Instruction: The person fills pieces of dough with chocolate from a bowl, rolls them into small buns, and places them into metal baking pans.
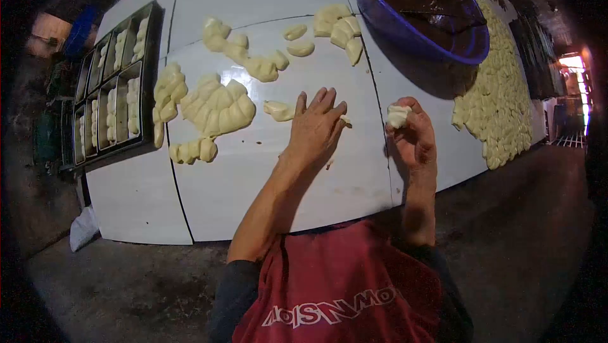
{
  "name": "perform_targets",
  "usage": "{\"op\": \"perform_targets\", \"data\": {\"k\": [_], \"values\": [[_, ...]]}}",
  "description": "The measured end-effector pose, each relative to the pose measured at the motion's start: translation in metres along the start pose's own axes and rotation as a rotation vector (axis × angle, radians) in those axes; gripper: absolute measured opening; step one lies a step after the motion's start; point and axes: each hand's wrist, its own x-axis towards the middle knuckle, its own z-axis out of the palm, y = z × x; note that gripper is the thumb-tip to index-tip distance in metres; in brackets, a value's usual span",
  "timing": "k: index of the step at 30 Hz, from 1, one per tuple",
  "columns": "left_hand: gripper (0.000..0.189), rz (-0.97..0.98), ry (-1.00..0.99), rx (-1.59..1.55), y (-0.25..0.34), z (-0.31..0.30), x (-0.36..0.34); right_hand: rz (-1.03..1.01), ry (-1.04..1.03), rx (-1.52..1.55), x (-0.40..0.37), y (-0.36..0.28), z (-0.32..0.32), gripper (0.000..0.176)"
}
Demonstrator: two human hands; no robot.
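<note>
My left hand (316, 124) lies palm down on the white tiled table (354, 172), fingers stretched and a little apart. Its fingertips are beside a flattened dough piece (277, 111), and a small brown-and-pale bit (346, 121) shows at its right side. Raised at the right, my right hand (416, 140) pinches a small lump of pale dough (398, 116) between thumb and fingers. Clusters of smooth, pale yellow dough pieces (218, 106) lie left of my hands, some pressed against each other. Whether anything is under my left palm is hidden.
A black divided baking pan (155, 64) with dough rolls in its compartments stands at the left. At the back right is a large blue basin (373, 11) with dark brown contents. Many dough pieces (497, 115) cover the table's right end. Brown crumbs dot the tiles.
</note>
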Motion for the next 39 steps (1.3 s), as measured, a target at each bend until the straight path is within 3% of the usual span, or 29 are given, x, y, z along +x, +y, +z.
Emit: {"op": "perform_targets", "data": {"k": [2,5,6,8,9,12,13,14,15,17,18,20,22,23,26,27,29,31,34,35,38,39], "values": [[0.064,0.027,-0.090,-0.072,-0.011,-0.001,0.001,0.022,-0.042,-0.031,0.000,-0.009,0.008,0.044],[0.090,0.019,-0.201,-0.331,0.005,-0.032,0.006,0.146,0.030,-0.207,-0.001,-0.001,0.012,0.044],[0.085,0.059,-0.137,-0.383,0.015,-0.040,0.009,0.165,0.020,-0.214,-0.001,0.005,0.008,0.037],[0.065,-0.147,-0.331,-0.873,0.033,-0.060,0.022,0.170,0.004,-0.177,-0.003,0.016,0.007,0.033],[0.041,-0.215,-0.262,-0.828,0.035,-0.053,0.021,0.169,-0.002,-0.197,-0.004,0.018,0.007,0.027],[0.035,-0.317,-0.241,-0.797,0.035,-0.049,0.014,0.175,0.080,-0.510,-0.007,0.013,0.012,0.021],[0.030,-0.287,-0.222,-0.746,0.035,-0.048,0.010,0.113,0.192,-0.656,-0.007,0.020,0.013,0.017],[0.040,-0.404,-0.335,-0.843,0.034,-0.052,0.007,-0.036,0.167,-0.673,-0.006,0.024,0.012,0.017],[0.051,-0.375,-0.272,-0.887,0.037,-0.049,0.002,-0.185,0.141,-0.689,-0.005,0.028,0.011,0.018],[0.074,-0.249,-0.053,-0.880,0.043,-0.035,-0.004,-0.198,0.117,-0.482,-0.009,0.031,0.009,0.021],[0.085,-0.150,0.102,-0.824,0.048,-0.031,-0.003,-0.088,0.109,-0.473,-0.012,0.024,0.010,0.024],[0.086,-0.045,0.215,-0.872,0.056,-0.032,0.004,-0.232,0.076,-0.414,-0.015,0.023,0.032,0.029],[0.085,0.097,0.353,-0.875,0.064,-0.028,0.012,-0.098,0.044,-0.171,-0.022,0.023,0.046,0.030],[0.085,0.133,0.318,-0.904,0.068,-0.021,0.010,-0.030,0.029,-0.050,-0.025,0.022,0.051,0.030],[0.084,0.170,0.531,-1.031,0.078,-0.001,0.003,0.010,0.001,0.191,-0.035,0.019,0.066,0.025],[0.101,0.138,0.483,-1.083,0.081,0.003,-0.002,-0.029,-0.041,0.106,-0.037,0.016,0.073,0.025],[0.113,0.054,0.393,-1.140,0.080,0.003,-0.009,-0.081,-0.074,0.042,-0.036,0.021,0.070,0.025],[0.130,-0.027,0.260,-1.123,0.071,0.004,-0.017,0.053,-0.050,0.158,-0.036,0.021,0.066,0.023],[0.132,-0.198,0.288,-1.391,0.046,-0.006,-0.045,-0.022,0.001,-0.191,-0.031,0.031,0.047,0.021],[0.130,-0.240,0.377,-1.366,0.034,-0.016,-0.051,0.014,0.097,-0.451,-0.035,0.040,0.044,0.019],[0.113,-0.351,0.590,-1.183,0.000,-0.057,-0.059,-0.085,-0.163,-1.513,-0.054,0.062,0.037,0.016],[0.104,-0.319,0.597,-1.143,-0.010,-0.065,-0.061,-0.348,-0.238,-1.504,-0.058,0.082,0.028,0.016]]}}
